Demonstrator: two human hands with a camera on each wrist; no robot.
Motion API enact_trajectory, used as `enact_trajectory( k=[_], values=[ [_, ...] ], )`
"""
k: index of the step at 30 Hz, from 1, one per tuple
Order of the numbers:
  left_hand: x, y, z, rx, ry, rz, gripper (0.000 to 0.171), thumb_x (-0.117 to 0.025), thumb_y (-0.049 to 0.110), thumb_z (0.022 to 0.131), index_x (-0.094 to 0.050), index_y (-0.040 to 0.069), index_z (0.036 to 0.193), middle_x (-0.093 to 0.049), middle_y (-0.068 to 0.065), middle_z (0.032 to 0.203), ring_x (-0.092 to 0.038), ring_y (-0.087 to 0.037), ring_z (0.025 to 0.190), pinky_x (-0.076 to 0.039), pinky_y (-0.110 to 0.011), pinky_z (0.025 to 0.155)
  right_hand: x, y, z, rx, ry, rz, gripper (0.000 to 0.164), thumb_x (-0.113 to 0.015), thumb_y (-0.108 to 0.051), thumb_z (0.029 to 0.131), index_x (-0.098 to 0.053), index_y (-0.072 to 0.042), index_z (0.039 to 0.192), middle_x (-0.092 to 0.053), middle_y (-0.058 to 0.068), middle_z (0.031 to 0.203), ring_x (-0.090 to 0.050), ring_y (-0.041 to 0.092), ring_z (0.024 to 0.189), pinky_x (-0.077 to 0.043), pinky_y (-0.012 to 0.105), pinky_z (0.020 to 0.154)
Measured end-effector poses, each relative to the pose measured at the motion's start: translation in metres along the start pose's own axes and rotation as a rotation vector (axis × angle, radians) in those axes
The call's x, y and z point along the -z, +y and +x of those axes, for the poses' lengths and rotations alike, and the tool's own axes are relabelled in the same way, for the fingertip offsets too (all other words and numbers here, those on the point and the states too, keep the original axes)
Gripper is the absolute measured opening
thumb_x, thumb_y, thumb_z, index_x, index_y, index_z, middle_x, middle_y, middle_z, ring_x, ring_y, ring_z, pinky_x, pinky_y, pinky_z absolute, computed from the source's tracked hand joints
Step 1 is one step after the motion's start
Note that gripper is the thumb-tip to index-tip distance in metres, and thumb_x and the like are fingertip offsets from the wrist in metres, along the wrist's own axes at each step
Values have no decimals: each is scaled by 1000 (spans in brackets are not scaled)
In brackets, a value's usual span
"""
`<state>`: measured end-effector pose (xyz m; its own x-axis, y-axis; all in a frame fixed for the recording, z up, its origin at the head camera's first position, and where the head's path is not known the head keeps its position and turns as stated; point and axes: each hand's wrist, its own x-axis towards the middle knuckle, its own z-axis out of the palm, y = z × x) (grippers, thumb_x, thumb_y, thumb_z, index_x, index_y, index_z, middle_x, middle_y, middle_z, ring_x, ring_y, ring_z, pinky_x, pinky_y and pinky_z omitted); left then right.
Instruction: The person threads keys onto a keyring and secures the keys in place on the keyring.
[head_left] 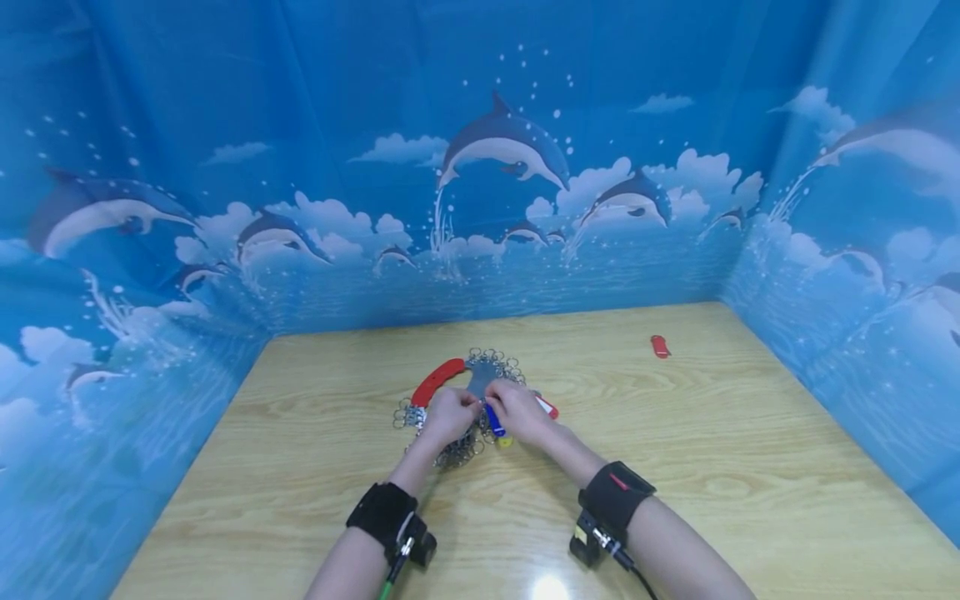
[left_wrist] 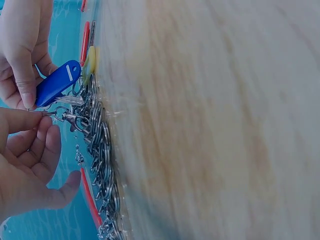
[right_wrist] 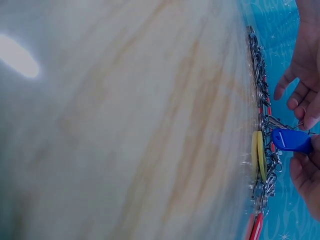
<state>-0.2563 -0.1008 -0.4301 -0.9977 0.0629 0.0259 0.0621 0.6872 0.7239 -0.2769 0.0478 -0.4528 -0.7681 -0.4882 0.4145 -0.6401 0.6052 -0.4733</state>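
My right hand (head_left: 519, 410) pinches a blue key tag (left_wrist: 59, 82) between thumb and fingers, just above the tabletop. Close beside it, my left hand (head_left: 450, 414) pinches a small metal split ring (left_wrist: 61, 114) with thumb and forefinger; its other fingers are loosely bent. Silvery metal, seemingly keys (left_wrist: 70, 100), hangs by the blue tag. Below both hands lies a large key hoop with a red curved grip (head_left: 435, 383) and many metal clips and rings (head_left: 459, 452). A yellow tag (right_wrist: 258, 155) rests near the blue one. The hands partly cover the hoop in the head view.
A red tag with a white label (head_left: 547, 407) lies at the hoop's right side. Another red tag (head_left: 660, 347) lies apart at the back right of the wooden table (head_left: 300, 467). A blue dolphin-print curtain (head_left: 337, 275) encloses the back and sides.
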Motion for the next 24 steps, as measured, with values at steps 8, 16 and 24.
enact_trajectory(
  k=[8,16,24],
  values=[
    [-3,0,3,35,-10,-2,13,-64,13,85,-71,3,88,-66,-5,80,-56,-14,65,-46,-26,58,1,2,-1,32,22,-21,4,-57,-5,89,-60,-5,86,-60,4,82,-58,19,78,-48,33,71],
    [-3,-2,5,46,-18,-7,12,-64,12,83,-71,4,86,-64,-4,76,-55,-14,62,-45,-26,55,0,3,-2,66,29,-43,5,-58,-4,89,-60,-6,86,-60,4,82,-59,19,78,-48,33,72],
    [-4,-3,6,46,-35,-32,12,-63,12,84,-71,3,85,-63,-3,74,-52,-12,58,-41,-23,52,5,4,-3,108,6,-105,4,-57,-5,89,-61,-5,91,-62,5,87,-60,20,81,-49,32,73]
  ],
)
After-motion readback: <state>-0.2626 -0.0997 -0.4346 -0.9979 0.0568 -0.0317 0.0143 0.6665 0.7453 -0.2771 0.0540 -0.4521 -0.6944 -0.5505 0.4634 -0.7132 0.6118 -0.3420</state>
